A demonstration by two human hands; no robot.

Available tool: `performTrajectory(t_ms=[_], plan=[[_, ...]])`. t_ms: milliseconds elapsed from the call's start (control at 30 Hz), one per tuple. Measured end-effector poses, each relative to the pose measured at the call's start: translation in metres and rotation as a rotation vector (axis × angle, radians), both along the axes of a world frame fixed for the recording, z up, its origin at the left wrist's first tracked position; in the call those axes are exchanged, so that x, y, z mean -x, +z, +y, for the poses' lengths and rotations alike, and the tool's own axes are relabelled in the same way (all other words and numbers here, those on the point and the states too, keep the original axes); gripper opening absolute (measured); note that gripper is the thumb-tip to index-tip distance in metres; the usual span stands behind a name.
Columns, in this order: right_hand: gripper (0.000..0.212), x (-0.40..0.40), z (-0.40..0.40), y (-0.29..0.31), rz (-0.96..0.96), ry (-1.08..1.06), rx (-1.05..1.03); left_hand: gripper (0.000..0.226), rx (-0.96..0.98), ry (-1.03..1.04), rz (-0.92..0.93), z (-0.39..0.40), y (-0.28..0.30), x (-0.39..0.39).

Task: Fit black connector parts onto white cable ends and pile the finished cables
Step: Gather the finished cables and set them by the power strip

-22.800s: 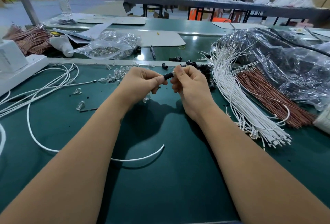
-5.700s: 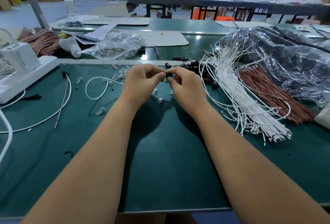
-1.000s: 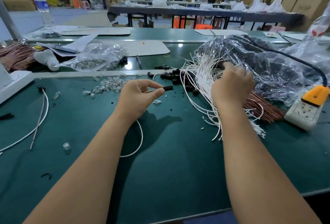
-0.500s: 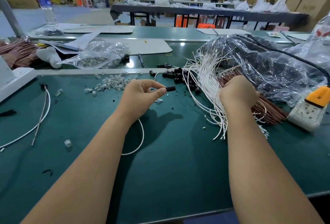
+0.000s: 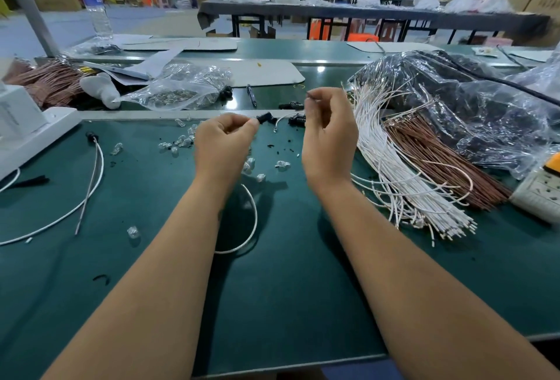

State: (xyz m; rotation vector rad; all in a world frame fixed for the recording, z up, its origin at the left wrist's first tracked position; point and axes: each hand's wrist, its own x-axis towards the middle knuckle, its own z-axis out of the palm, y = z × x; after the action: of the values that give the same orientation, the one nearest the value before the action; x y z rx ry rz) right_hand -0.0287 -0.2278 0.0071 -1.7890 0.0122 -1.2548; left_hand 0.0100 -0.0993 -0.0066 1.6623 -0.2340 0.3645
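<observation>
My left hand (image 5: 224,143) pinches a black connector part (image 5: 264,117) between thumb and forefinger; a white cable (image 5: 254,222) loops down from that hand onto the green mat. My right hand (image 5: 330,137) is raised beside it, fingertips pinched shut, with a thin white cable (image 5: 285,118) running from it toward the connector. The exact grip is hard to make out. Loose black connector parts (image 5: 295,120) lie just behind the hands. A thick bundle of white cables (image 5: 394,173) fans out to the right. At left lies a cable (image 5: 95,167) with a black part (image 5: 91,136) fitted.
Brown wires (image 5: 439,161) and a crumpled plastic sheet (image 5: 485,112) sit right of the bundle, with a power strip (image 5: 539,194) at the right edge. Small clear parts (image 5: 181,140) are scattered mid-mat. A bag of parts (image 5: 181,88), a pen (image 5: 251,94) and a white device (image 5: 27,125) stand behind and left.
My right hand has left the white cable bundle and risen toward the left hand, drawing a thin cable with it. The left hand kept hold of the black connector part.
</observation>
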Motion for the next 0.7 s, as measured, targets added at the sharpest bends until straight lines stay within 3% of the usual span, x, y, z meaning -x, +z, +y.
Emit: performTrajectory(t_ms=[167, 300, 433, 533, 700], plan=[[0.016, 0.002, 0.006, 0.003, 0.048, 0.2, -0.562, 0.008, 0.123, 0.121, -0.077, 0.003, 0.001, -0.006], [0.017, -0.001, -0.006, 0.01, -0.042, 0.401, -0.916, 0.004, 0.053, 0.075, -0.115, -0.001, 0.0, -0.005], [0.025, -0.002, -0.013, 0.009, 0.022, 0.694, -1.228, 0.005, -0.047, 0.009, -0.141, -0.007, 0.0, -0.002], [0.024, -0.004, -0.018, 0.007, 0.075, 0.846, -1.332, 0.004, -0.104, -0.025, -0.154, -0.01, 0.001, 0.001], [0.023, -0.004, -0.017, 0.007, 0.089, 1.024, -1.327, 0.005, -0.123, -0.006, -0.207, -0.011, 0.003, 0.007]])
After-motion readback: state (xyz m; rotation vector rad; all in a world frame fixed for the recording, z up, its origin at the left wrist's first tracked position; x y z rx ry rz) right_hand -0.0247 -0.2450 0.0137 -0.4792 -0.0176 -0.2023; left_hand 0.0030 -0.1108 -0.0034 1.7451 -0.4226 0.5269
